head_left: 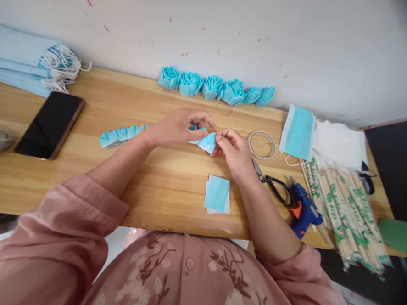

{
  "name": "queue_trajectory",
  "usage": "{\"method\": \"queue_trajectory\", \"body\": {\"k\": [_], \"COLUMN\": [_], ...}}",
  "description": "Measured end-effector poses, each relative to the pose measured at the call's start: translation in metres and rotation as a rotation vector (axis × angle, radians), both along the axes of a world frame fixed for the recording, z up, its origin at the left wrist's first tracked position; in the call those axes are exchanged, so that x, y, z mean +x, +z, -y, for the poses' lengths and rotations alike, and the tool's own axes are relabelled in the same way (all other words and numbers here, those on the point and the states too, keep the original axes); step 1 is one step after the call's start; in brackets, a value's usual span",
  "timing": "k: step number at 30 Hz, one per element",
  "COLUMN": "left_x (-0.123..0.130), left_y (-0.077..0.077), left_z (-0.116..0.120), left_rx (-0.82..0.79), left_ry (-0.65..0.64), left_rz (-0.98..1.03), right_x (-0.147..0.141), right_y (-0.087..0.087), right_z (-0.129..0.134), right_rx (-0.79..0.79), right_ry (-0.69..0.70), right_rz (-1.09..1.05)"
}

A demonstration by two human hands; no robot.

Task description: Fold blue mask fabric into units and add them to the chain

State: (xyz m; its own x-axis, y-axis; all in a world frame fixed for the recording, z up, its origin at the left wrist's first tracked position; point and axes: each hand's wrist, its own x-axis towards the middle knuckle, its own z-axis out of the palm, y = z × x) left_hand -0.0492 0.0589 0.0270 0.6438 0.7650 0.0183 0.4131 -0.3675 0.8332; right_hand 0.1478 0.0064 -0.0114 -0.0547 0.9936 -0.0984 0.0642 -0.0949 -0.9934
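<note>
Between my two hands, above the middle of the table, is a folded blue piece of mask fabric (208, 142). The fingers of my left hand (180, 126) pinch its left end, and part of it is hidden behind them. At its right end, the thumb and fingers of my right hand (236, 150) are closed on it. Beside my left wrist lies a row of folded blue pieces (120, 134), partly covered by the forearm. Nearer to me, a small stack of blue and white squares (217, 194) rests flat on the wood.
Several blue fabric flowers (212, 87) line the wall. Tape (262, 145), scissors (273, 184), a blue glue gun (305, 207), a mask (298, 130) and wrapped chopsticks (347, 207) lie right. A phone (50, 124) and stacked masks (19, 54) are left.
</note>
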Motion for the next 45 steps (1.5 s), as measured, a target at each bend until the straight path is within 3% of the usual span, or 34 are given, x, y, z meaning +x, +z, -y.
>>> {"method": "queue_trajectory", "body": {"k": [12,18,27,34,45], "left_x": [0.0,0.0,0.004,0.007,0.009], "left_y": [-0.005,-0.009,-0.02,-0.017,-0.019], "left_z": [-0.002,-0.004,-0.007,-0.004,-0.002], "left_rx": [-0.031,-0.022,0.009,0.026,0.021], "left_ry": [-0.022,0.062,0.161,0.184,0.155], "left_rz": [0.06,0.176,0.307,0.315,0.307], "right_x": [0.002,0.0,-0.014,-0.023,-0.024], "right_y": [-0.003,0.002,0.004,-0.001,-0.003], "right_z": [0.0,0.0,0.009,0.011,0.009], "right_rx": [0.092,-0.079,-0.216,-0.193,-0.179], "right_ry": [0.013,0.001,0.154,0.061,0.022], "right_rz": [0.05,-0.116,-0.163,-0.236,-0.216]}}
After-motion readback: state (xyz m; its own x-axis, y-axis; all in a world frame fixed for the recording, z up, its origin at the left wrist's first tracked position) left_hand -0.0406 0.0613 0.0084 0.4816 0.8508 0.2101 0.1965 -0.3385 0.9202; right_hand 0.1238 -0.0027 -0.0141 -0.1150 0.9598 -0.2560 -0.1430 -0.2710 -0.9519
